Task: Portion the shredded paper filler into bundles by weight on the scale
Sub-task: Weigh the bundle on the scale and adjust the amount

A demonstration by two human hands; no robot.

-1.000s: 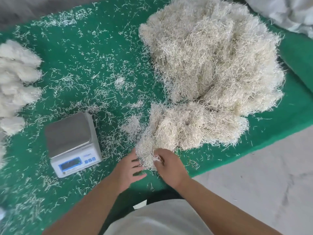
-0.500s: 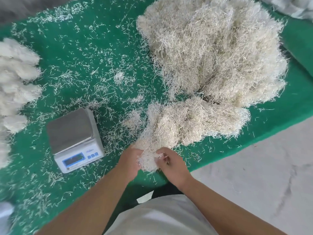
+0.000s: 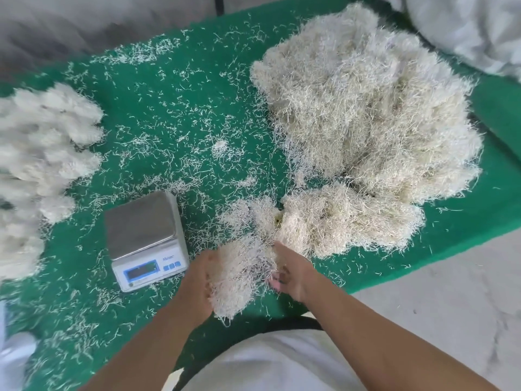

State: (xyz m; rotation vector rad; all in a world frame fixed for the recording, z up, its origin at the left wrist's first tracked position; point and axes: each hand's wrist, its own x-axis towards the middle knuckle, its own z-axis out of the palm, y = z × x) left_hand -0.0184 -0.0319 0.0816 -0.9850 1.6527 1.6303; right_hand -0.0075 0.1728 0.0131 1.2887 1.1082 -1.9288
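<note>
A big heap of cream shredded paper filler [image 3: 366, 117] lies on the green table cover, with a smaller clump [image 3: 346, 221] pulled off at its near side. Between my hands is a tuft of filler [image 3: 236, 275], raised near the table's front edge. My left hand [image 3: 197, 280] cups the tuft from the left. My right hand [image 3: 290, 272] grips it from the right. A small white digital scale [image 3: 145, 237] with a bare steel pan stands just left of my hands.
Several finished white bundles [image 3: 42, 153] lie along the table's left edge. Loose shreds are scattered over the green cover [image 3: 174, 108]. A white sack [image 3: 473, 26] sits at the back right. Grey floor [image 3: 437, 306] lies to the right of the table.
Both hands have pulled a tuft away from the small clump and lifted it toward me. The view has shifted, with the scale now further right in the frame.
</note>
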